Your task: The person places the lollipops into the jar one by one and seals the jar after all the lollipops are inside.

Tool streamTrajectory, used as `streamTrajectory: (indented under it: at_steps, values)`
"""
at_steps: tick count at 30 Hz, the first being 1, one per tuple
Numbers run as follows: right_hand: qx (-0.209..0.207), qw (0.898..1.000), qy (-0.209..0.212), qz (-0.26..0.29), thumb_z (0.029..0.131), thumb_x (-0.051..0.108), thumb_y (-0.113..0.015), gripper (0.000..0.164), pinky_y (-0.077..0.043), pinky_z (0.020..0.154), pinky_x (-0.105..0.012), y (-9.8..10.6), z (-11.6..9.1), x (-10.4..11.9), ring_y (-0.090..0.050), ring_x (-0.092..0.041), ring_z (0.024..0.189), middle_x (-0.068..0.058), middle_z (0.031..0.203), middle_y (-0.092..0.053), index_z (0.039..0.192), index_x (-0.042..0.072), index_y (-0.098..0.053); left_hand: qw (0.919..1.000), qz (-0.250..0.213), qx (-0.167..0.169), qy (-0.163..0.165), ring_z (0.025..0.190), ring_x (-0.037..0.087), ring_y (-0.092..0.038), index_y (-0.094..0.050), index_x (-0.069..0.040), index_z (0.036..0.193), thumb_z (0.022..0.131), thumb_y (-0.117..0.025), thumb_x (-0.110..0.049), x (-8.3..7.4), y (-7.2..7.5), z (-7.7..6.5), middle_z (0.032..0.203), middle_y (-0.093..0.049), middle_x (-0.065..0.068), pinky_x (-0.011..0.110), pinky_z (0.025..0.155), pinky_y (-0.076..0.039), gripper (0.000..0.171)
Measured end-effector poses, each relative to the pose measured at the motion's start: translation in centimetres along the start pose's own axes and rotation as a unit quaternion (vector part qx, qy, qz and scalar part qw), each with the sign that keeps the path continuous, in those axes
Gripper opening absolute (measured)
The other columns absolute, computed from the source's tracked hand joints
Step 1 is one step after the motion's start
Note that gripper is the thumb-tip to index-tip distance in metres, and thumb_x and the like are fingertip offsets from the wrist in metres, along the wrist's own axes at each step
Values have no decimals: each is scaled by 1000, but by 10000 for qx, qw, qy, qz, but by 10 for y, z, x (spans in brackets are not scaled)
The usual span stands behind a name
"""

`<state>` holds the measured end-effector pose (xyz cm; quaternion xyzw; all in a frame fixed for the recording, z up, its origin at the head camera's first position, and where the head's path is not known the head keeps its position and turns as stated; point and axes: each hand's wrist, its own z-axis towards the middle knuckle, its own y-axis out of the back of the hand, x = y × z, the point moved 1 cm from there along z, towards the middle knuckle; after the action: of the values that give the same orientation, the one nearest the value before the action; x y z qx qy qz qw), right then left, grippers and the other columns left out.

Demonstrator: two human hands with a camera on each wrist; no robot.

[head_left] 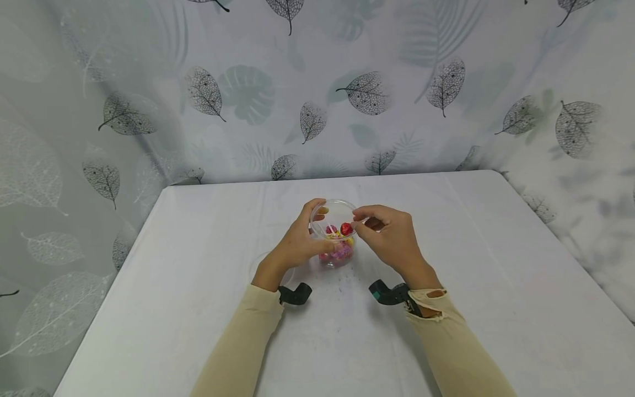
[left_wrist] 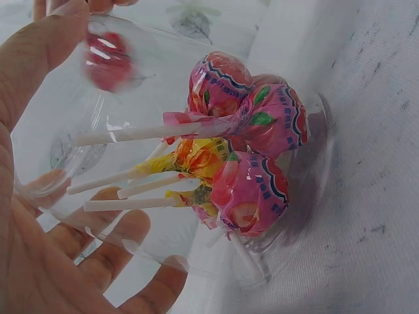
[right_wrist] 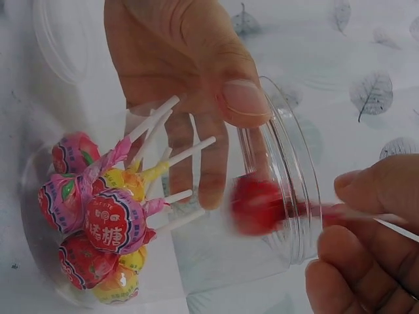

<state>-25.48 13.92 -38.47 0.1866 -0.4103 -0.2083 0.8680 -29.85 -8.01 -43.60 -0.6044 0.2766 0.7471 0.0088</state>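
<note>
My left hand [head_left: 300,237] grips a clear, round plastic jar [head_left: 334,212], thumb at the rim and fingers round the far side. Through its wall show several wrapped lollipops, among them a pink one [left_wrist: 252,196] and a yellow one [left_wrist: 203,157], lying heaped at the bottom with white sticks toward the mouth. Between thumb and fingers, my right hand [head_left: 392,234] pinches the stick of a red lollipop [right_wrist: 256,204]. Its blurred red head is just inside the jar's mouth, above the others, while the right fingertips stay outside the rim.
A clear round lid [right_wrist: 62,47] lies on the white-covered table [head_left: 496,264], partly behind my left wrist. Leaf-patterned curtains [head_left: 337,138] hang along the back and sides of the table. Each wrist wears a black camera mount [head_left: 389,292].
</note>
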Motion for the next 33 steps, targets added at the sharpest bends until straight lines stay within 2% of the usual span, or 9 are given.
streamTrajectory:
  at_steps: [4,7,11,16,21,26,30,33]
  values:
    - [-11,10000,84,31,84,-1,-83,27,-63,72,-41,0,0,0,-70,-23,83,-12,102,-77,110,1,-77,10000,-16,-22,-19,144,26,-44,-26,-29,159,82,-86,-24,0,0,0,157,-46,9,60,114,-39,98]
    - [-3,9999,100,-21,84,1,-85,34,-62,78,-48,0,1,0,-69,-27,95,-13,111,-76,116,1,-75,10000,20,-50,-40,144,26,-44,-26,-26,160,82,-87,-26,0,1,-1,155,-46,6,59,114,-40,99]
    - [80,9999,50,-103,83,4,-86,42,-61,86,-51,0,2,1,-67,-30,106,-13,122,-73,123,3,-73,9999,55,-67,-52,144,26,-44,-26,-24,161,83,-87,-27,0,2,-2,154,-47,4,59,114,-40,99]
    - [293,9993,-164,-165,85,8,-86,49,-58,92,-55,0,1,0,-64,-34,114,-15,131,-67,131,4,-69,10000,-9,-53,-29,144,27,-44,-26,-24,160,83,-88,-26,1,1,-1,156,-46,7,61,114,-40,99]
    - [530,9974,-443,-221,86,10,-86,57,-57,96,-56,1,0,-2,-61,-35,120,-15,139,-62,138,6,-64,9999,86,56,47,146,26,-43,-26,-29,160,84,-87,-35,-1,0,0,159,-45,5,59,114,-40,98]
    - [764,9952,-584,-198,88,13,-85,61,-55,98,-58,0,1,-3,-59,-38,123,-16,143,-59,143,6,-60,9998,195,75,-41,147,29,-42,-23,-28,162,94,-74,-45,-4,9,-6,161,-42,8,57,116,-37,86]
    - [908,9928,-744,-223,91,17,-82,63,-53,101,-58,1,2,-3,-57,-38,127,-17,147,-56,147,7,-56,9980,609,-184,-40,148,32,-40,-25,-21,163,103,-55,-55,-7,22,-14,160,-42,14,58,119,-35,75]
    - [959,9918,-811,-223,92,20,-81,64,-52,103,-58,3,2,-3,-56,-38,130,-17,150,-54,149,8,-54,9885,1403,-316,459,150,31,-38,-30,-17,162,102,-53,-61,-8,34,-25,162,-41,13,57,120,-34,78]
